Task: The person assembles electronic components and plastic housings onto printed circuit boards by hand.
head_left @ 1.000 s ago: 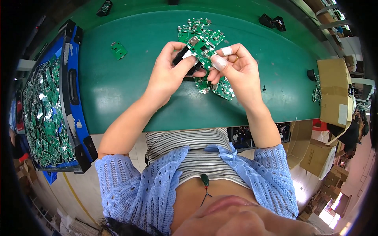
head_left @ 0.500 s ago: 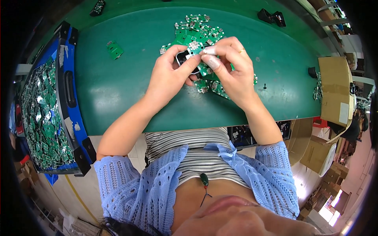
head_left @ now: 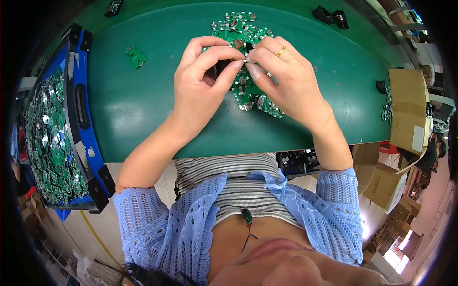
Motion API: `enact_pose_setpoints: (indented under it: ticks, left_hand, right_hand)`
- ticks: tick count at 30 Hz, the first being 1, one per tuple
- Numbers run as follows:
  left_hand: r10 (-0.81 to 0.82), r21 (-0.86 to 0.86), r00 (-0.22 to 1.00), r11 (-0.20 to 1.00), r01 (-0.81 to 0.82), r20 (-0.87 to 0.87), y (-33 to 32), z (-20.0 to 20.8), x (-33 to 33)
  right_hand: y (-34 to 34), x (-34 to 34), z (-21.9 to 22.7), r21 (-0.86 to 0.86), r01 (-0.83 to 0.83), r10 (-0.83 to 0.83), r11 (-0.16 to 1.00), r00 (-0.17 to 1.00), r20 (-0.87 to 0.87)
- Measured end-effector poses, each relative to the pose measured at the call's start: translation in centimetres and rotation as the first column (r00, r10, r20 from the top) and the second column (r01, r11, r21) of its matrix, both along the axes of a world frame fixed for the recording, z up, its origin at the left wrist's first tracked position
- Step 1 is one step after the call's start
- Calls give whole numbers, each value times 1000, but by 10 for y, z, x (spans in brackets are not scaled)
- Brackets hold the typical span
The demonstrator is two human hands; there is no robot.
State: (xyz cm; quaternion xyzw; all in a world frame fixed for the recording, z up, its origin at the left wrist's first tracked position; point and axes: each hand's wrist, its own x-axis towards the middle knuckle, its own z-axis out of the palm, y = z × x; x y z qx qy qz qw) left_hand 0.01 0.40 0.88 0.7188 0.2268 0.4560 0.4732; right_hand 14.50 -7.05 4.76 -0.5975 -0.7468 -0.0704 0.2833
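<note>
The person's two hands meet above the far middle part of a green table. The left hand is curled round a black piece, of which only a part shows between thumb and forefinger; the rest is hidden by the hand. The right hand wears a gold-coloured ring and has its thumb and forefinger brought together in a pinch, their tips touching or very near those of the left. A small white spot lies at this meeting point; whether the right fingers grip a part there cannot be told.

Behind and beneath the hands, green circuit boards lie overlapping in a loose heap, some toward the table's near side. A single board rests well apart, to the left. At the left edge stands a blue crate with black corners, filled with similar boards. Black parts lie at the far right, and an open cardboard box stands at the table's right end.
</note>
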Motion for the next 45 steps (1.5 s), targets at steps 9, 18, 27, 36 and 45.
enact_pose_setpoints:
  ticks: [9,18,27,36,45]
  left_hand:
    - [-169,-420,982,900,117,-87,4,1,-5]
    - [-75,-386,994,917,102,84,0,5,-3]
    - [39,-55,992,997,-46,-117,-1,3,-3]
    - [73,-10,991,997,-75,-109,0,1,-3]
    - [75,64,982,996,-65,-173,-1,2,-4]
  right_hand:
    - [-4,-5,-20,-47,23,-44,999,853,-519]
    - [-4,1,-15,-3,-40,36,999,925,-378]
    - [-3,2,-8,8,-91,91,996,990,-111]
    - [0,1,-7,6,-103,104,995,994,-36]
    - [-2,-4,-3,6,-113,111,994,983,147]
